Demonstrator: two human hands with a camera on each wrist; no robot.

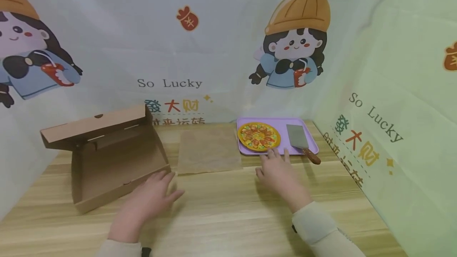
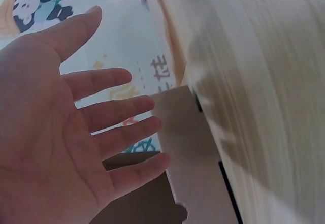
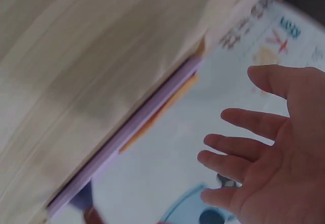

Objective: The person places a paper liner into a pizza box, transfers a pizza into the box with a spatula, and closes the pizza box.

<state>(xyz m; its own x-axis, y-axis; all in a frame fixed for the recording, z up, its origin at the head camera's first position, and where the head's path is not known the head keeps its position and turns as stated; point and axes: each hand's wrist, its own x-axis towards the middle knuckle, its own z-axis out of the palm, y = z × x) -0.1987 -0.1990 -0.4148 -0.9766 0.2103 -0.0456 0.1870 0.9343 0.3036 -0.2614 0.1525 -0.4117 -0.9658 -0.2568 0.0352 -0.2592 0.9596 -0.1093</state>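
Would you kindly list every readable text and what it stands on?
"So Lucky": rear cloth, right cloth
"發大财": rear cloth, right cloth
"来运转": rear cloth; preceding character partly behind cardboard box
Too unclear to read: right cloth's lowest line; marks on red pouches

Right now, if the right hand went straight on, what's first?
The right hand likely meets the purple tray first, then the pizza; height is unclear, so it may clear the tray.

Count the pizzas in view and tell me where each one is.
1: the pizza lies on the purple tray, left of the spatula in the head view. Whether another is hidden beneath it, I can't tell.
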